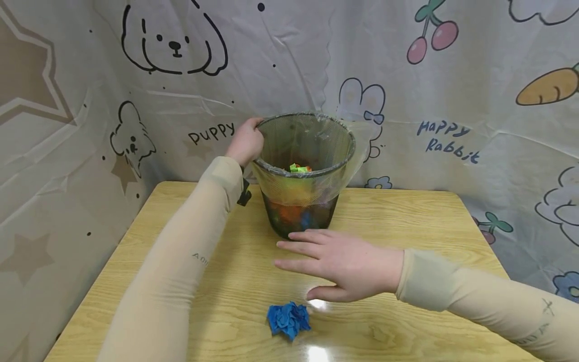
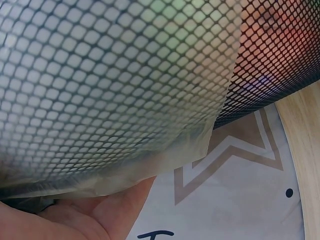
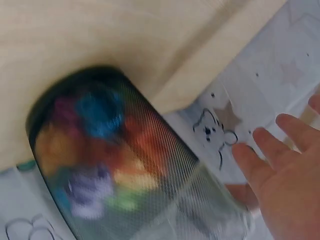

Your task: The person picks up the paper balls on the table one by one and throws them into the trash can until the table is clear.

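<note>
A black mesh wastebasket [image 1: 301, 211] stands on the table, a thin clear plastic liner [image 1: 307, 188] folded over its rim. Crumpled paper in several colours shows inside it, with a bright green piece [image 1: 297, 168] on top. My left hand [image 1: 246, 142] grips the rim on the left side; in the left wrist view, that hand [image 2: 95, 215] lies against the liner's edge, its fingertips hidden. In front of the basket my right hand [image 1: 341, 264] is held out over the table, fingers spread and holding nothing. A crumpled blue paper ball [image 1: 288, 320] lies on the tabletop just below it.
The wood-grain table [image 1: 398, 221] ends at a pale cloth [image 1: 289, 60] printed with cartoon drawings, which hangs behind and to the left. A small black object [image 1: 245, 193] shows beside my left wrist.
</note>
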The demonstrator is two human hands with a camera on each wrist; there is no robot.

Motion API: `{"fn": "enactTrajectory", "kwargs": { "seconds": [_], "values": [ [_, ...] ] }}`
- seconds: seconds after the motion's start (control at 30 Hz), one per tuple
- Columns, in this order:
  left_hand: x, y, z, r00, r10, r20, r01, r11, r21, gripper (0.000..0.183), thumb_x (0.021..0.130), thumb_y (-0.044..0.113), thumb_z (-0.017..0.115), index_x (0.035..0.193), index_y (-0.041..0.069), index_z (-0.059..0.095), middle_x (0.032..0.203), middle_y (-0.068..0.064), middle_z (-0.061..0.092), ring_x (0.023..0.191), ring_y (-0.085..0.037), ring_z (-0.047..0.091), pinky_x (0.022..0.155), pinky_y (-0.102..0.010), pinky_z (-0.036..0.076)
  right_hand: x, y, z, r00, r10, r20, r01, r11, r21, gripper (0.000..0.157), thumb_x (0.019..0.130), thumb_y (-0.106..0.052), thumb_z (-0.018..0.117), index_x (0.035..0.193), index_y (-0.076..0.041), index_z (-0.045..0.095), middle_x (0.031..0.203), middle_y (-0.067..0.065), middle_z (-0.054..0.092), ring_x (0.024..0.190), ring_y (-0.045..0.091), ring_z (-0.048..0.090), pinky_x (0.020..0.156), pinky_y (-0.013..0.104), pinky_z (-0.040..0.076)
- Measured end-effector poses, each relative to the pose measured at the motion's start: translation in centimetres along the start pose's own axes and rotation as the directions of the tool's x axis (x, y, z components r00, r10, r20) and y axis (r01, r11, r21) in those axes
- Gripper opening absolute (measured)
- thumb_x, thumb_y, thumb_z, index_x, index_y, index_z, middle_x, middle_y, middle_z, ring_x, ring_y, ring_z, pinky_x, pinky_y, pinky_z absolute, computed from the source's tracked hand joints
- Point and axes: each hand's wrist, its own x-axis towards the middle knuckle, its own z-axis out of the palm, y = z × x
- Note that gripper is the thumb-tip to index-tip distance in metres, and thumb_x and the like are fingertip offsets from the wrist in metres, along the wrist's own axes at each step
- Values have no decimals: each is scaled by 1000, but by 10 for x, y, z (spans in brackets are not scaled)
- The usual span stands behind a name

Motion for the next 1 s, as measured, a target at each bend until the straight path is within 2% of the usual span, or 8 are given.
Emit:
{"fn": "enactTrajectory", "kwargs": {
  "seconds": [0.23,0.37,0.43,0.5,0.67,0.87,0.93,1.0],
  "values": [
    [-1,0,-1,1000,9,-9,-8,1000,12,55,109,13,18,163,14,28,162,-10,35,58,-13,35,49,-26,34,2,-11,45,995,-29,95,24,998,59,78,97,-39,67,164,-26,28,165,7,30,145,29,39,108,42,45],
    [-2,0,-1,1000,1,-6,-1,1000,10,55,109,13,17,163,14,27,163,-10,33,84,-20,52,56,-29,37,4,-19,68,987,-60,149,50,996,69,83,93,-33,72,164,-27,28,167,8,26,145,32,40,104,41,48],
    [-2,1,-1,1000,0,-1,0,1000,2,55,109,13,17,163,13,27,164,-10,32,106,-25,53,60,-30,38,5,-23,77,982,-78,170,68,996,65,83,93,-31,72,163,-27,29,167,9,25,145,32,39,102,41,50],
    [-1,2,0,1000,-1,1,1,1000,-5,55,109,14,17,163,13,26,165,-10,31,115,-29,53,61,-31,39,6,-26,85,977,-94,191,83,995,63,83,93,-30,72,163,-26,30,167,9,24,146,34,37,101,40,51],
    [-1,2,1,1000,-8,-5,8,1000,-4,55,109,14,17,163,14,27,165,-9,31,114,-28,54,65,-32,40,12,-33,100,969,-121,215,109,992,66,84,88,-25,75,162,-28,34,167,10,25,145,36,37,97,38,53],
    [-2,3,0,1000,-11,-3,11,1000,-11,54,110,15,18,163,14,28,163,-10,33,117,-27,51,71,-34,41,16,-36,111,966,-123,228,111,992,64,87,84,-34,81,160,-32,38,165,11,28,142,35,41,90,33,55],
    [-2,3,0,1000,-12,-4,12,1000,-5,54,110,15,18,163,14,28,163,-10,34,109,-24,54,67,-32,41,17,-36,114,967,-125,223,115,992,59,86,83,-35,81,159,-32,40,164,11,30,139,32,43,85,29,55],
    [-1,2,0,1000,-13,-5,13,1000,0,54,110,15,17,163,15,28,163,-10,34,85,-18,55,59,-28,39,18,-37,116,969,-129,212,120,991,58,80,85,-32,79,157,-32,43,162,10,33,135,29,46,81,25,54]
  ]
}}
